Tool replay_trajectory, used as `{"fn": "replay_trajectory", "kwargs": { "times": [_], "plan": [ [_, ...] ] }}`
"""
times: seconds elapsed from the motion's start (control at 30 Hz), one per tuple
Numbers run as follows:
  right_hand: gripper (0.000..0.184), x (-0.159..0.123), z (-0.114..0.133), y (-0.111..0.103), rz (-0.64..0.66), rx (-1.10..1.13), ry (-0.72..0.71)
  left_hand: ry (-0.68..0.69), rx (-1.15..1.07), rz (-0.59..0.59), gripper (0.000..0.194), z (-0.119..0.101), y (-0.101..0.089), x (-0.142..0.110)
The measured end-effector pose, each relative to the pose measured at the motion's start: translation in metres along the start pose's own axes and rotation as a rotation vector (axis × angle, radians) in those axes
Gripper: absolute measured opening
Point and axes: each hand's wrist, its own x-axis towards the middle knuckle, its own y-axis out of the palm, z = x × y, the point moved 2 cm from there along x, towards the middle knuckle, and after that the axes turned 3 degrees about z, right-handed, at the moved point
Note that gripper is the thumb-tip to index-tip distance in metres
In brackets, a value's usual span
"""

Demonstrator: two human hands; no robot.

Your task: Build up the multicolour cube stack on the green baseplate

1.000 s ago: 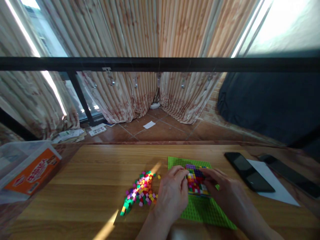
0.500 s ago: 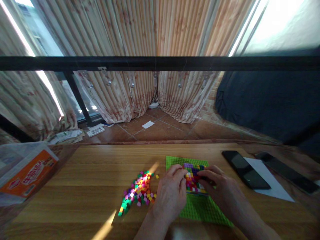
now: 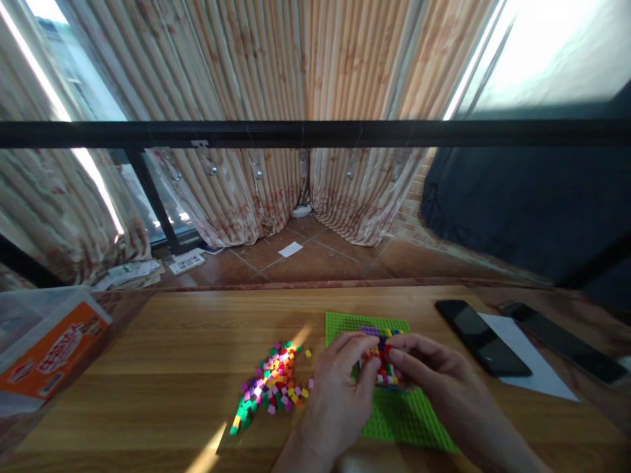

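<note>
Both hands, left (image 3: pixel 348 378) and right (image 3: pixel 434 368), have curled fingers at the bricks (image 3: pixel 385 369) beneath them; I cannot tell their grip.

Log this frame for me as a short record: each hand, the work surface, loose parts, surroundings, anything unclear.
left hand: fingers over the multicoloured block build
right hand: fingertips at the build, near a red piece
base: green studded plate under the build, on a wooden table
loose parts: mixed-colour pile, left of the plate
surroundings: clear tub with orange label, far left; black phone partly over white paper, right
unclear: whether either hand grips a piece
</note>
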Motion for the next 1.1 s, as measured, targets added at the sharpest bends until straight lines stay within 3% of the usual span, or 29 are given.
{"fn": "replay_trajectory", "kwargs": {
  "times": [0.23,0.4,0.6,0.77,1.1],
  "plan": [
    [0.027,-0.002,-0.002,0.016,0.072,0.197,0.114,0.102,-0.081,-0.041,0.019,-0.007,-0.005,0.001],
    [0.035,0.000,0.000,0.015,0.025,-0.026,0.002,0.096,-0.018,-0.042,0.014,-0.006,-0.004,0.001],
    [0.019,0.000,-0.003,0.009,-0.096,-0.183,-0.195,0.056,0.004,-0.032,0.011,-0.005,-0.005,0.001],
    [0.013,-0.003,-0.003,0.006,-0.062,-0.389,-0.366,-0.021,-0.043,-0.011,0.008,-0.003,-0.003,0.002],
    [0.013,-0.007,0.009,0.002,0.045,-0.620,-0.312,-0.116,-0.146,0.043,0.014,-0.002,-0.001,0.000]
  ]
}}
